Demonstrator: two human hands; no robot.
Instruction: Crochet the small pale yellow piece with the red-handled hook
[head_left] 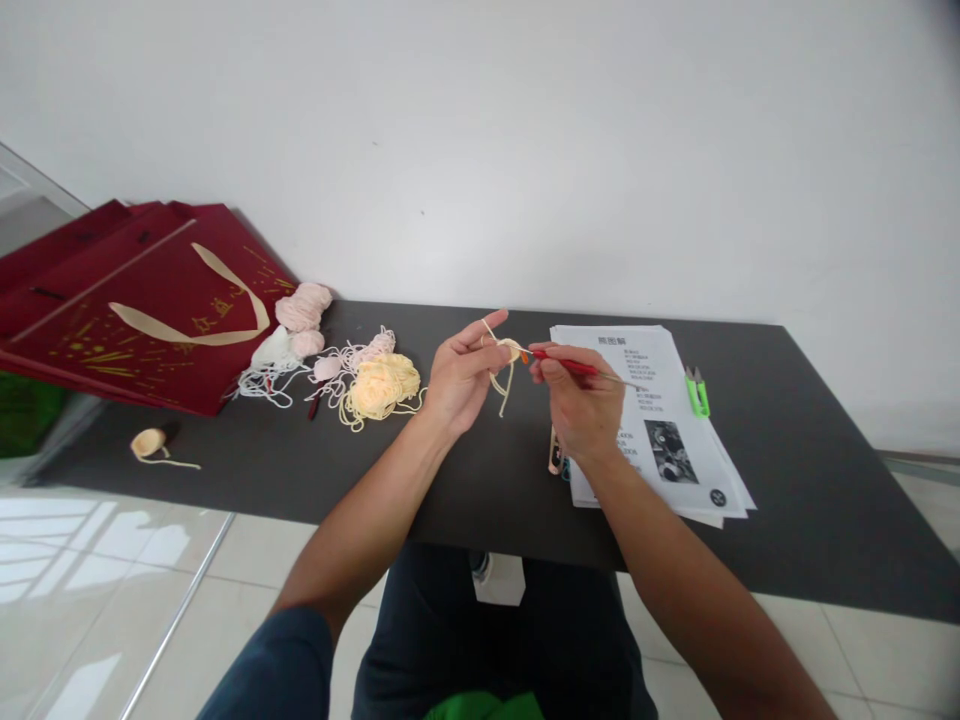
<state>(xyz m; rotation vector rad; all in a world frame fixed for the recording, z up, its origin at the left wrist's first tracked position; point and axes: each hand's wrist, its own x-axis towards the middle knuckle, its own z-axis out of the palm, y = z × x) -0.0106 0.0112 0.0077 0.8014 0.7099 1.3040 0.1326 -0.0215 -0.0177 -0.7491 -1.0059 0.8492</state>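
Observation:
Between thumb and fingers, my left hand pinches a small cream crochet piece, with yarn running over the raised index finger. A loose yarn tail hangs below it. My right hand grips a crochet hook by its red handle, and the metal tip meets the crochet piece. A small orange bit, perhaps a stitch marker, shows beside the tip. Left of my left hand lies a pale yellow yarn ball, its strands loose on the table.
Dark red gift bags stand at the left, near pink yarn and white yarn. A small cream crocheted cup lies at the table's left end. Printed sheets sit under my right hand, with green thread snips on them.

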